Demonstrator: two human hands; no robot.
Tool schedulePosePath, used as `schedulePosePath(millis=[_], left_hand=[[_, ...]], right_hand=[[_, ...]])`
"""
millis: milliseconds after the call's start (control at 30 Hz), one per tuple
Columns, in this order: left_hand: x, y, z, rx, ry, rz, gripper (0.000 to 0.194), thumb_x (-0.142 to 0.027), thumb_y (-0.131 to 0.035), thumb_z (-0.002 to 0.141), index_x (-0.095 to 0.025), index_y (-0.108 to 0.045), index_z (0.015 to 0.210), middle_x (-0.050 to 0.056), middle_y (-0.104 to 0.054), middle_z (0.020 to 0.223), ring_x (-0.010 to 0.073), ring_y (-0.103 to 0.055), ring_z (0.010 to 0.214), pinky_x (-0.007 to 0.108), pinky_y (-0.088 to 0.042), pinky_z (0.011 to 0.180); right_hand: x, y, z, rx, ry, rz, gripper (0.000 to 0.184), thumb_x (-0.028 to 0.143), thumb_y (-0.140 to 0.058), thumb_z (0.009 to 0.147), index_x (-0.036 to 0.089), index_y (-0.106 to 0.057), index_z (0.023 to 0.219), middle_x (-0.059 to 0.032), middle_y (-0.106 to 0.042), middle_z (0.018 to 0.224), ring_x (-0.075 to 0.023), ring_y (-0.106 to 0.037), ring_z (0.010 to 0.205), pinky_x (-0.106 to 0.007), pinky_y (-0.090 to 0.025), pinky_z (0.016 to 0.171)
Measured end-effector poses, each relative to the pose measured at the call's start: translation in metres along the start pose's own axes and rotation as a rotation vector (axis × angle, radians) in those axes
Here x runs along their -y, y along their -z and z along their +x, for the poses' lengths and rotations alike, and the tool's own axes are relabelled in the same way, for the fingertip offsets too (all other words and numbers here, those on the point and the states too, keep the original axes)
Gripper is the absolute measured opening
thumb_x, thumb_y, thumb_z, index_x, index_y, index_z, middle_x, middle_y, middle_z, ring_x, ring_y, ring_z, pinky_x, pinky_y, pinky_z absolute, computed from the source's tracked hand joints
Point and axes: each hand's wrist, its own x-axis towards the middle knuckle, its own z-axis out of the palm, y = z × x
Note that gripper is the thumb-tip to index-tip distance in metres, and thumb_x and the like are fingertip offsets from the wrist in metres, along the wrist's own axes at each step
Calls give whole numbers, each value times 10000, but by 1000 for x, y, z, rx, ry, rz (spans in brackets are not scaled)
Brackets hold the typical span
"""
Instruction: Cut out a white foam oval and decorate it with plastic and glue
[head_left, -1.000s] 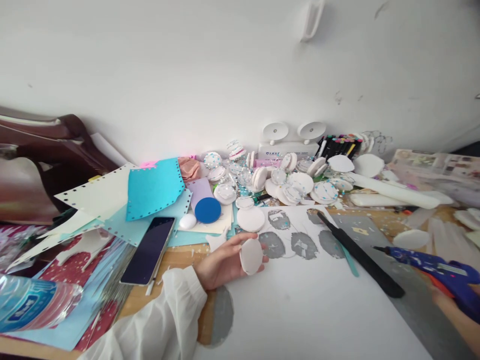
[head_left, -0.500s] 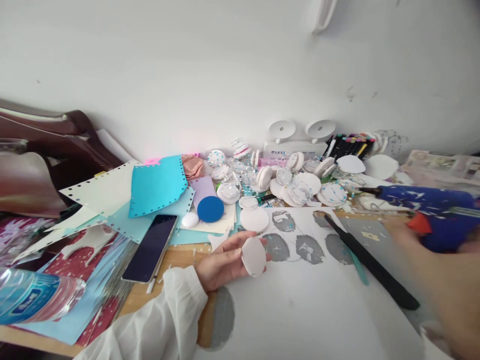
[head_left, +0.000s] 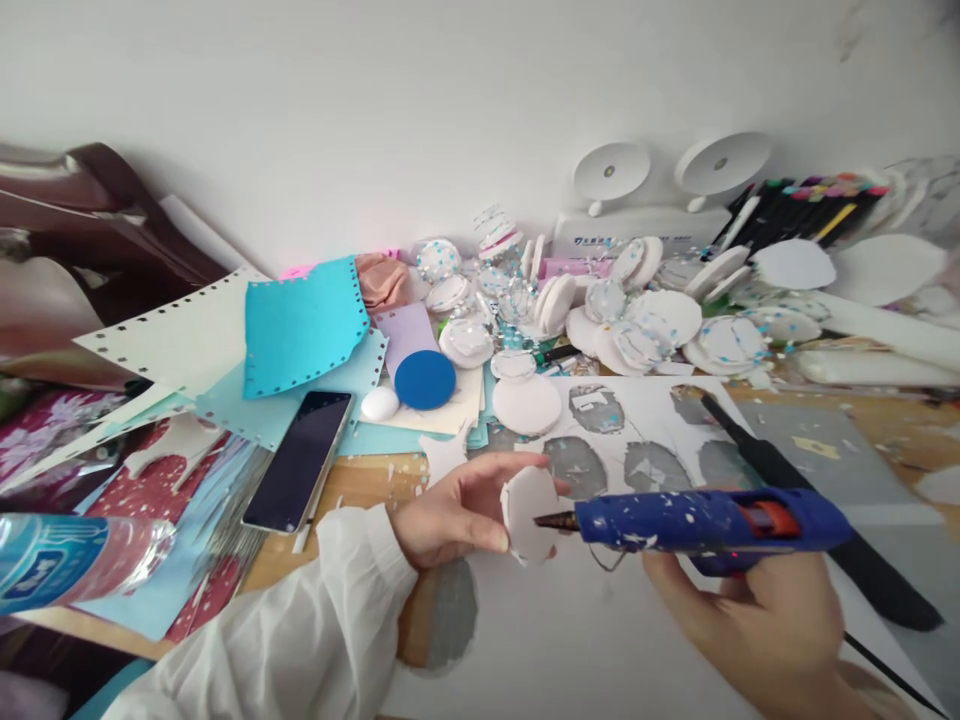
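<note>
My left hand (head_left: 457,515) grips a white foam disc (head_left: 526,525) by its edge, its face turned to the right. In my right hand (head_left: 765,615) is a blue hot glue gun (head_left: 675,518), its dark nozzle right at the disc's face; whether it touches, I cannot tell. The fingers on the grip are partly hidden behind the gun. Under both hands lies a large white foam sheet (head_left: 592,640) with several round holes cut out of it.
Several white discs with wire and blue beads (head_left: 637,345) crowd the back. A phone (head_left: 300,460), felt sheets (head_left: 304,325) and a water bottle (head_left: 75,560) are on the left. A black-handled cutting tool (head_left: 855,540) lies behind the gun; markers (head_left: 806,210) stand back right.
My right hand has brought the glue gun from the far right to the disc. My left hand still holds the disc, now turned more toward the nozzle. The view has shifted.
</note>
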Motion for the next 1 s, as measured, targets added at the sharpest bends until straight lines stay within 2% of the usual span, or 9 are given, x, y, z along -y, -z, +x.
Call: schedulePosePath(millis=[100,233,400,533,767,900,1000], left_hand=[[1,0,0,27,19,16,654,-160,-823,621,-244,-593,1228,121,-613,1257,283,-646,1040,399,-520,827],[3,1,0,26,25,42,662,-185,-844,599,-262,-605,1211,88,-638,1187,279,-661,997,398,-529,806],[3,2,0,20,47,61,686,-208,-858,583,-274,-599,1215,91,-644,1150,304,-656,997,404,-534,775],[4,2,-1,22,37,58,683,-205,-859,585,-264,-602,1214,95,-648,1140,302,-659,989,395,-544,753],[3,2,0,24,29,50,675,-203,-859,590,-249,-607,1215,94,-655,1147,276,-674,967,374,-552,763],[2,1,1,29,18,44,663,-209,-857,594,-242,-613,1210,92,-669,1136,269,-682,950,367,-547,765],[1,1,1,35,13,57,650,-221,-852,603,-243,-616,1207,104,-669,1160,270,-683,956,374,-536,782]], right_hand=[[2,1,4,-26,30,6,207,385,-614,720,200,-594,810,10,-591,511,-147,-533,362,-233,-384,321],[8,1,5,-64,92,-8,171,336,-599,737,204,-606,845,42,-517,479,-109,-434,317,-239,-359,353],[14,1,4,-55,30,-17,158,350,-542,773,210,-593,826,18,-546,508,-142,-500,372,-263,-419,418],[14,1,5,-47,80,-45,142,339,-527,782,214,-586,813,33,-516,489,-114,-424,325,-256,-413,415],[11,2,7,-69,147,-68,163,348,-525,793,207,-588,846,-17,-605,588,-178,-578,465,-273,-419,437],[8,2,8,-73,255,-95,136,316,-535,799,203,-567,867,-25,-641,624,-170,-614,494,-242,-439,434],[9,3,9,-68,262,-97,140,326,-518,815,204,-555,873,-36,-650,658,-178,-639,547,-245,-480,479]])
